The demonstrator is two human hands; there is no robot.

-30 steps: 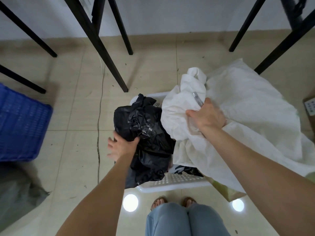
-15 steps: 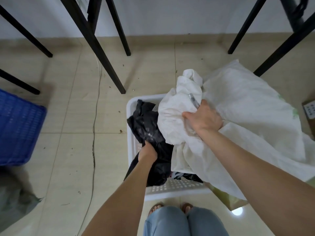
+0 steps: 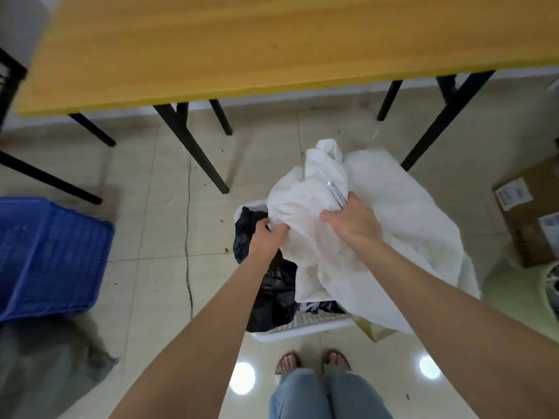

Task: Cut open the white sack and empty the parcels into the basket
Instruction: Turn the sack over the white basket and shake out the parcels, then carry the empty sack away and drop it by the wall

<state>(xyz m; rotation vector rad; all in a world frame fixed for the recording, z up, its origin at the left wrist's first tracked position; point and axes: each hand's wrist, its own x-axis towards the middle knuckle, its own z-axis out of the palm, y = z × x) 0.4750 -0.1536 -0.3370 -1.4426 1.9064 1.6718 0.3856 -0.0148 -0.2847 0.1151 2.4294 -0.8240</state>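
The white sack (image 3: 402, 225) is bunched up and draped over the right side of the white basket (image 3: 305, 323) on the floor. My right hand (image 3: 354, 222) grips a fold of the sack together with a slim silver cutter (image 3: 336, 193) that sticks out above my fingers. My left hand (image 3: 267, 234) pinches the sack's left edge, just over the black plastic parcels (image 3: 272, 285) lying in the basket. The sack hides most of the basket's right half.
A wooden table (image 3: 242, 46) on black legs (image 3: 193, 149) stands just beyond the basket. A blue crate (image 3: 51, 255) sits on the floor at left, a grey bag (image 3: 45, 367) below it. Cardboard boxes (image 3: 529, 219) lie at right. My feet (image 3: 311, 361) are near the basket.
My left hand has come off the black parcel and taken hold of the sack's left edge. The view has risen, bringing the table top into sight.
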